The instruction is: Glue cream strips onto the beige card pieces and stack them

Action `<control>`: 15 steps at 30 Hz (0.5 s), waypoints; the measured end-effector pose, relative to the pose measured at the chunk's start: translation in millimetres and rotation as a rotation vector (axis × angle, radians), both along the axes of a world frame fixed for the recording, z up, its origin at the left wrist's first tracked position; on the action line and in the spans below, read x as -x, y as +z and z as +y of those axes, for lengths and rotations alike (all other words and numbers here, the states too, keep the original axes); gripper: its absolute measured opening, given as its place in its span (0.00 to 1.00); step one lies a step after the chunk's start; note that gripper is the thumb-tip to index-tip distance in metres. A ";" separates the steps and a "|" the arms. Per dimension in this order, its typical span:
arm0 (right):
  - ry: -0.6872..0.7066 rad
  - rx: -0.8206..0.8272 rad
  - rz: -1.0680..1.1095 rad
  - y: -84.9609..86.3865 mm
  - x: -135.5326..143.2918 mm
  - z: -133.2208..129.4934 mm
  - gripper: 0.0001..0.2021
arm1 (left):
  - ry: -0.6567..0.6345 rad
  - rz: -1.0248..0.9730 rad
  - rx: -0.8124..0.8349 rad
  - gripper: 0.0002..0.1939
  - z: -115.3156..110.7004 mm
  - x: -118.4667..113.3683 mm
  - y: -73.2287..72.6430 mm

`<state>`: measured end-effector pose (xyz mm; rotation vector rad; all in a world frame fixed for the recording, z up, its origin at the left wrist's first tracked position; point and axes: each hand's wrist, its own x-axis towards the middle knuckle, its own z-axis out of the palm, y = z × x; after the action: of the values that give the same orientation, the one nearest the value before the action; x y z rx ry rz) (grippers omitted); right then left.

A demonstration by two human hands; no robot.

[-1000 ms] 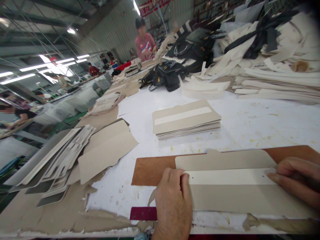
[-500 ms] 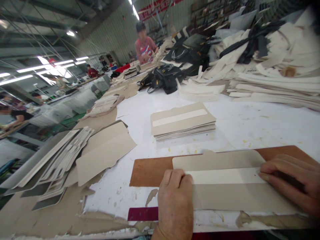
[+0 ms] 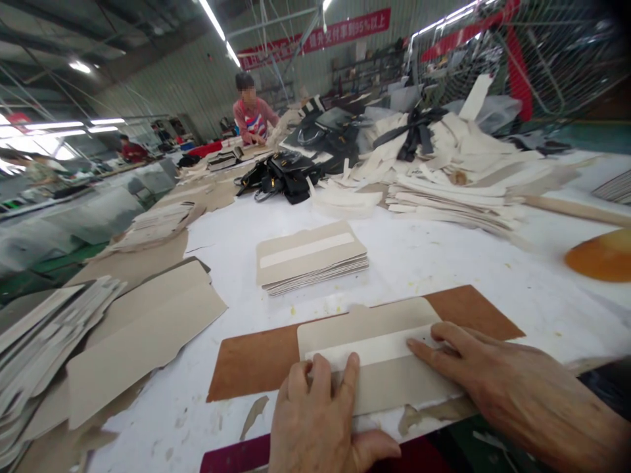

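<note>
Our left hand [image 3: 315,414] and right hand [image 3: 486,368] rest spread, gripping nothing, on a white strip [image 3: 379,346] across a beige panel [image 3: 394,389] over brown board [image 3: 251,361]; uneven pressure could, we judge, skew it.

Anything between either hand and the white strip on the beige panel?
Nothing visible. The left hand and right hand both appear to touch the white strip directly. The brown piece lies under the beige panel, and the panel stack stands beyond it.
</note>
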<state>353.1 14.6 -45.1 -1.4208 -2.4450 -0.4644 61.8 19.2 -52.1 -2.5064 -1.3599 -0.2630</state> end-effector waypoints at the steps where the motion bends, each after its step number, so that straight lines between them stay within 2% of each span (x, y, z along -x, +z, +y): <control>1: 0.016 -0.018 -0.021 1.1 1.0 -1.1 0.32 | 0.003 0.004 -0.016 0.57 -0.4 -1.4 -1.1; 7: 0.059 -0.025 -0.036 2.2 -1.1 -3.5 0.28 | 0.001 0.076 -0.028 0.44 -3.9 9.3 -6.3; 12: 0.054 -0.093 -0.066 3.3 2.5 -5.0 0.27 | -0.104 0.086 -0.080 0.49 -3.7 31.7 -19.0; 15: 0.061 -0.163 -0.146 0.9 3.8 -7.9 0.25 | -0.163 0.039 -0.135 0.46 -2.8 38.4 -25.3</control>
<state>349.3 6.6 -44.2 -1.2844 -2.4883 -0.7587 23.4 16.4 -77.4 -2.4978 -1.0860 -0.3268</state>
